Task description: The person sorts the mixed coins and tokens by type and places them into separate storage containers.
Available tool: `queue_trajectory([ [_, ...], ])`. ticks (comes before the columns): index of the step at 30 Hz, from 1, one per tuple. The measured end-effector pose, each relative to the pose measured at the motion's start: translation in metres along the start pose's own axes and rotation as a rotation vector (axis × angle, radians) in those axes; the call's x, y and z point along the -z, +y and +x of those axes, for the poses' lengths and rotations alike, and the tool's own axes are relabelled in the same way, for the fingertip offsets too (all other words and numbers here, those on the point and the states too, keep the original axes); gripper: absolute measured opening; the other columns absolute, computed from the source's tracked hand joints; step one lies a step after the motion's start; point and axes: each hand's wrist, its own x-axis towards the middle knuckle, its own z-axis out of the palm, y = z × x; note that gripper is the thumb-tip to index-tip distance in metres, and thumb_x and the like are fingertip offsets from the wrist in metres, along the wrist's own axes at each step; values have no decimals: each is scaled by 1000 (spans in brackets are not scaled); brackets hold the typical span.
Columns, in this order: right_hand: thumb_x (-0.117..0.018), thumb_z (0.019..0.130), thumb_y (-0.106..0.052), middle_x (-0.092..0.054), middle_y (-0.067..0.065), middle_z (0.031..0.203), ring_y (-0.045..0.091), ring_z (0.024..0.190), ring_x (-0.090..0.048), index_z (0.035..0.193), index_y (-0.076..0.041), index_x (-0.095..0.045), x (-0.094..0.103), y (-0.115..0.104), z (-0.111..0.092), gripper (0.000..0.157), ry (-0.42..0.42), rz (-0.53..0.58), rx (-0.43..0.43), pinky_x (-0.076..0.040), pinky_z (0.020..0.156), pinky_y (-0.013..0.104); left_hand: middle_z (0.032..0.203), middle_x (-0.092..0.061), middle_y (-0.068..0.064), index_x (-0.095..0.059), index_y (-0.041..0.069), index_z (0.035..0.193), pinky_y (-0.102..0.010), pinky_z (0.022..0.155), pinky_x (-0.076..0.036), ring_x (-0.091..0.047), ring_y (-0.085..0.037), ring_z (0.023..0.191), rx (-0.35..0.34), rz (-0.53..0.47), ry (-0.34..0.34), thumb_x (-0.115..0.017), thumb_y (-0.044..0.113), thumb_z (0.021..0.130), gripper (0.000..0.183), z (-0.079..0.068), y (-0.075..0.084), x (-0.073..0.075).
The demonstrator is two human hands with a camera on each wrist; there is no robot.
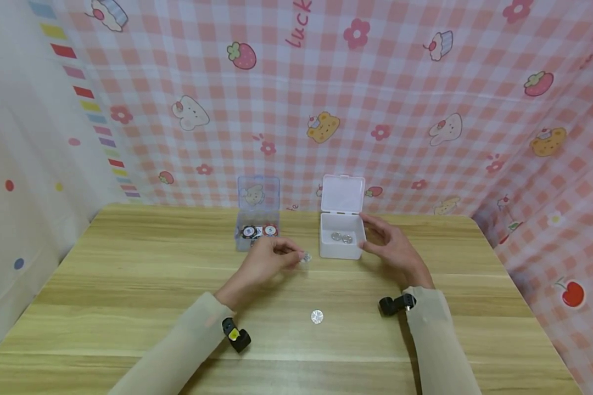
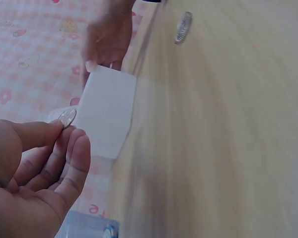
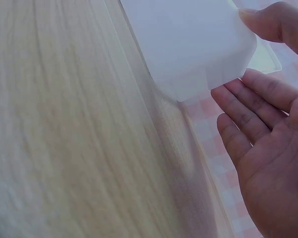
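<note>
Between the thumb and fingertips of my left hand (image 1: pixel 268 260) is a pinched silver coin (image 2: pixel 67 117), held above the table left of the white box (image 1: pixel 340 250). That box stands with its lid raised and has two silver coins (image 1: pixel 341 237) inside. At its right side is my right hand (image 1: pixel 396 249), thumb touching near the front corner and the fairly straight fingers (image 3: pixel 270 91) along the side toward the back. Another silver coin (image 1: pixel 317 316) lies on the wooden table in front of the boxes.
A translucent blue box (image 1: pixel 258 193), also with its lid up, stands to the left behind my left hand and contains poker chips (image 1: pixel 270 230). Behind the wooden table (image 1: pixel 178 263) hangs a pink checked cloth (image 1: pixel 286 93).
</note>
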Motion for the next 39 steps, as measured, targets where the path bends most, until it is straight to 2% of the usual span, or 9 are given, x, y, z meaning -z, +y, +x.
queue_trajectory([
  [4, -69, 85, -11, -44, 6, 143, 25, 138, -32, 142, -21, -41, 0, 10, 3, 64, 15, -10, 7, -23, 116, 45, 86, -71, -13, -72, 12, 88, -36, 71, -59, -69, -25, 78, -4, -25, 12, -69, 19, 85, 8, 7, 6, -4],
  [9, -69, 85, -12, -45, 3, 143, 23, 137, -33, 142, -23, -42, -1, 12, 3, 64, 29, -17, 21, -25, 116, 44, 79, -71, -7, -72, 12, 88, -42, 71, -59, -69, -27, 75, -35, -5, 37, -70, 19, 85, 8, 16, 15, -10],
  [12, -69, 85, -12, -44, 3, 144, 23, 138, -33, 142, -23, -41, 0, 12, 2, 65, 32, -26, 25, -25, 116, 44, 77, -71, -4, -72, 14, 87, -43, 72, -58, -69, -25, 74, -21, 8, 53, -70, 21, 85, 8, 22, 19, -13],
  [17, -68, 85, -11, -42, 4, 145, 25, 138, -32, 143, -21, -40, 0, 9, 1, 65, 20, -27, 14, -24, 116, 45, 81, -71, -7, -72, 13, 88, -45, 76, -57, -69, -24, 75, 22, -18, 65, -69, 22, 86, 10, 33, 25, -18],
  [23, -68, 85, -9, -40, 10, 146, 30, 138, -32, 143, -14, -39, -1, -6, -2, 65, 0, 7, 1, -23, 116, 48, 82, -71, -7, -72, 10, 92, -45, 79, -57, -69, -19, 71, 12, -34, 82, -68, 21, 87, 13, 46, 31, -21],
  [28, -68, 85, -9, -39, 11, 147, 31, 137, -33, 144, -12, -38, -1, -13, -5, 66, -3, -5, -6, -24, 115, 47, 79, -70, -5, -72, 10, 90, -43, 77, -58, -68, -18, 71, 7, -56, 104, -68, 19, 87, 11, 56, 35, -23],
  [35, -68, 85, -7, -39, 12, 146, 32, 136, -34, 143, -11, -39, -2, -13, -5, 65, -2, 0, 4, -25, 115, 48, 80, -70, -9, -71, 2, 93, -31, 69, -59, -68, -20, 72, 35, -117, 122, -68, 14, 86, 15, 71, 36, -23],
  [39, -68, 85, -9, -40, 13, 146, 33, 137, -32, 143, -12, -39, -2, -14, -6, 65, 2, -8, -2, -24, 115, 48, 79, -70, -8, -73, 6, 89, -29, 67, -60, -68, -17, 70, 33, -103, 134, -68, 14, 86, 10, 80, 36, -22],
])
